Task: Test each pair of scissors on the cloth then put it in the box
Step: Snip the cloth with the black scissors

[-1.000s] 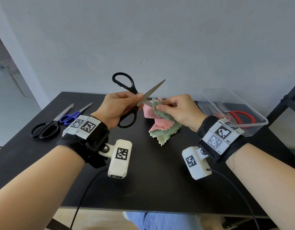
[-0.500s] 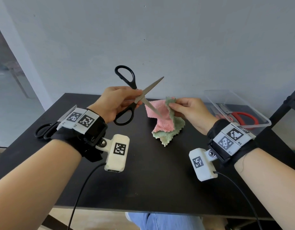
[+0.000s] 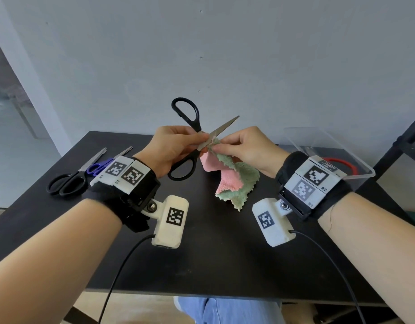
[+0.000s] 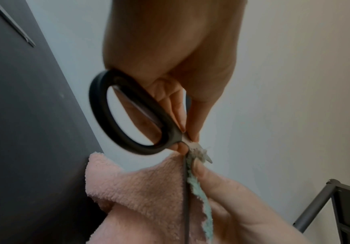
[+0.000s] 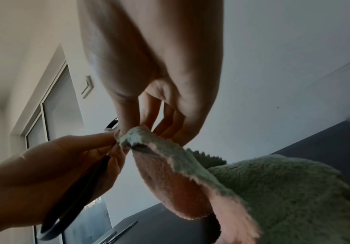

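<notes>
My left hand [image 3: 178, 148] holds black-handled scissors [image 3: 190, 139] near the pivot, its fingers outside the handle loops [image 4: 128, 118], with the blades spread apart. One blade [image 3: 225, 127] points up to the right. The pink and green cloth [image 3: 230, 176] hangs over the black table [image 3: 213, 253], its top edge sitting between the blades [image 4: 195, 151]. My right hand [image 3: 246, 148] pinches that edge of the cloth [image 5: 140, 137] right beside the blades. A clear plastic box [image 3: 330, 148] at the right back holds red-handled scissors [image 3: 337, 163].
Another pair of black scissors [image 3: 71, 181] and a blue-handled pair [image 3: 101, 164] lie at the table's left side. A dark metal rack [image 3: 402, 146] stands to the right of the box. A grey wall rises just behind the table.
Both hands came together and lifted a little. The cloth's edge, held apart from the scissors half a second ago, now sits in the crotch of the spread blades.
</notes>
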Demonstrator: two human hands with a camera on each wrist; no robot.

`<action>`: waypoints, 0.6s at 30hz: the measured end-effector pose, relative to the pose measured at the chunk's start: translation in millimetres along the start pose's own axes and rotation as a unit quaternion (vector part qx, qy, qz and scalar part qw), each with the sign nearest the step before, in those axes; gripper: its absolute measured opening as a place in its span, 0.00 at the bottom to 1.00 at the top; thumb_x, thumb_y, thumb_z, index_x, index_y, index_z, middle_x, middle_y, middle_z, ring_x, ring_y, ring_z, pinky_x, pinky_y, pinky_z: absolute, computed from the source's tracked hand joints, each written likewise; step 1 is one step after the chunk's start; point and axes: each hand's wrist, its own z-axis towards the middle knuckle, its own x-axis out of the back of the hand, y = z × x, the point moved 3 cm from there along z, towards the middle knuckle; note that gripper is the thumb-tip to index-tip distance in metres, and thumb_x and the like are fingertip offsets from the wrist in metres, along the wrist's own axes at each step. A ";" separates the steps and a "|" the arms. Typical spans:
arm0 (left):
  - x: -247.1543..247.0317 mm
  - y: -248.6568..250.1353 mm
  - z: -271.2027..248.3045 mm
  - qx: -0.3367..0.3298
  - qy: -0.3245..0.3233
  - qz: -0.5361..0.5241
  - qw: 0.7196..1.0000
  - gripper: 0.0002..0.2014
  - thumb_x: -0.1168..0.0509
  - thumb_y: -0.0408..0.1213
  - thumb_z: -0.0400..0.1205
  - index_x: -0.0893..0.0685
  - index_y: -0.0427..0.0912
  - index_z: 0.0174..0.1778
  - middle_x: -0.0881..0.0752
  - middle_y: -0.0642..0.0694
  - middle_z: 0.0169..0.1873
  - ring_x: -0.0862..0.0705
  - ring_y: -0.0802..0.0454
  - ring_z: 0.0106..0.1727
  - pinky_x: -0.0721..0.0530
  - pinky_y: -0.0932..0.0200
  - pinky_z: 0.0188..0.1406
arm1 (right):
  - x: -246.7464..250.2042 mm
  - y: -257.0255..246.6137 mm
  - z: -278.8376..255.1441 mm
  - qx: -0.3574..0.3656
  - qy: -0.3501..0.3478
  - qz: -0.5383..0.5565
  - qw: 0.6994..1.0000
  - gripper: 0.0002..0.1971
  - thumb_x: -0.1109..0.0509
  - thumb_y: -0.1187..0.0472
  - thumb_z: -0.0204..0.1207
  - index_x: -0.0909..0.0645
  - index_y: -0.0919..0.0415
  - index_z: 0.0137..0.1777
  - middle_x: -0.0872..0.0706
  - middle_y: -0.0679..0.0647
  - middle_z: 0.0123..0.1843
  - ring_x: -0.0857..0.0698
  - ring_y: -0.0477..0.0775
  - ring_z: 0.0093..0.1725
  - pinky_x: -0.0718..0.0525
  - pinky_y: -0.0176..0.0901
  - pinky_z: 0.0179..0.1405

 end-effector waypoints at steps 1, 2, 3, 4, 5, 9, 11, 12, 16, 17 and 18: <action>0.2 -0.7 -0.9 -0.006 0.003 -0.004 1.000 0.08 0.28 0.32 0.77 0.19 0.35 0.35 0.09 0.42 0.35 0.11 0.53 0.34 0.13 0.61 0.46 | -0.2 0.2 -0.2 -0.001 -0.003 -0.007 1.000 0.07 0.24 0.59 0.72 0.10 0.60 0.49 0.08 0.55 0.47 0.10 0.52 0.51 0.16 0.49 0.63; 0.7 -1.1 -2.0 -0.011 0.008 -0.006 1.000 0.08 0.28 0.31 0.77 0.19 0.35 0.35 0.10 0.41 0.34 0.11 0.53 0.34 0.13 0.62 0.44 | 0.1 0.3 -0.4 -0.002 -0.004 -0.015 1.000 0.07 0.23 0.60 0.72 0.10 0.59 0.48 0.08 0.55 0.46 0.10 0.51 0.51 0.16 0.48 0.62; 1.5 -1.4 -2.9 -0.015 0.013 -0.008 1.000 0.08 0.29 0.31 0.78 0.19 0.34 0.34 0.10 0.41 0.34 0.12 0.53 0.33 0.12 0.64 0.42 | 0.8 0.4 -0.8 -0.001 -0.004 -0.025 1.000 0.06 0.22 0.60 0.71 0.10 0.59 0.46 0.08 0.54 0.45 0.10 0.50 0.50 0.16 0.46 0.62; 2.5 -1.6 -3.7 -0.016 0.018 -0.010 1.000 0.09 0.29 0.31 0.78 0.19 0.34 0.34 0.10 0.40 0.34 0.12 0.53 0.33 0.13 0.65 0.40 | 1.3 0.4 -1.2 0.001 -0.006 -0.036 0.999 0.05 0.22 0.61 0.70 0.09 0.58 0.45 0.08 0.53 0.44 0.10 0.48 0.48 0.15 0.43 0.60; 3.6 -2.0 -4.2 -0.015 0.021 -0.012 1.000 0.08 0.29 0.31 0.78 0.19 0.34 0.34 0.11 0.40 0.34 0.12 0.53 0.33 0.13 0.65 0.38 | 1.6 0.5 -2.1 0.002 -0.009 -0.045 0.999 0.04 0.22 0.61 0.70 0.09 0.58 0.44 0.08 0.52 0.42 0.11 0.46 0.45 0.15 0.40 0.57; 5.2 -4.5 -5.6 -0.005 0.023 -0.008 1.000 0.07 0.29 0.31 0.78 0.18 0.32 0.37 0.11 0.42 0.31 0.13 0.53 0.31 0.15 0.66 0.35 | 0.8 4.5 -3.7 -0.005 -0.031 -0.070 0.997 0.01 0.21 0.61 0.70 0.10 0.55 0.41 0.10 0.47 0.35 0.14 0.39 0.36 0.17 0.31 0.45; 4.8 -6.2 -5.8 0.002 0.023 -0.014 1.000 0.06 0.29 0.31 0.78 0.18 0.32 0.39 0.11 0.42 0.31 0.12 0.53 0.31 0.15 0.66 0.34 | 2.6 5.3 -3.9 -0.006 -0.034 -0.081 0.996 0.02 0.22 0.61 0.70 0.10 0.56 0.42 0.09 0.49 0.36 0.14 0.41 0.36 0.17 0.31 0.44; 5.2 -7.2 -5.9 0.006 0.024 -0.017 1.000 0.06 0.29 0.31 0.78 0.18 0.32 0.40 0.10 0.42 0.32 0.12 0.53 0.30 0.15 0.66 0.33 | 4.4 5.3 -4.2 -0.005 -0.033 -0.089 0.995 0.03 0.22 0.61 0.70 0.09 0.58 0.43 0.09 0.51 0.38 0.14 0.42 0.37 0.17 0.32 0.45; 15.2 -8.2 -7.7 0.012 0.033 -0.003 0.999 0.09 0.29 0.32 0.78 0.16 0.29 0.47 0.10 0.42 0.33 0.13 0.53 0.31 0.14 0.67 0.35 | 16.6 7.8 -5.1 -0.002 -0.004 -0.107 0.994 0.09 0.24 0.66 0.72 0.11 0.66 0.51 0.11 0.52 0.39 0.15 0.43 0.37 0.17 0.29 0.41; 19.1 -7.8 -8.2 0.015 0.034 0.003 0.999 0.09 0.29 0.32 0.78 0.16 0.29 0.48 0.10 0.43 0.31 0.13 0.53 0.32 0.14 0.66 0.35 | 20.9 9.4 -5.1 -0.005 0.007 -0.098 0.995 0.09 0.25 0.67 0.72 0.12 0.67 0.52 0.11 0.52 0.39 0.15 0.43 0.37 0.16 0.29 0.40; 22.3 -7.2 -9.4 0.020 0.031 0.013 0.999 0.09 0.29 0.32 0.78 0.16 0.29 0.46 0.10 0.44 0.31 0.13 0.53 0.32 0.13 0.66 0.36 | 25.7 11.0 -4.7 -0.011 0.019 -0.088 0.996 0.10 0.26 0.69 0.73 0.13 0.68 0.54 0.11 0.54 0.42 0.14 0.44 0.39 0.14 0.30 0.40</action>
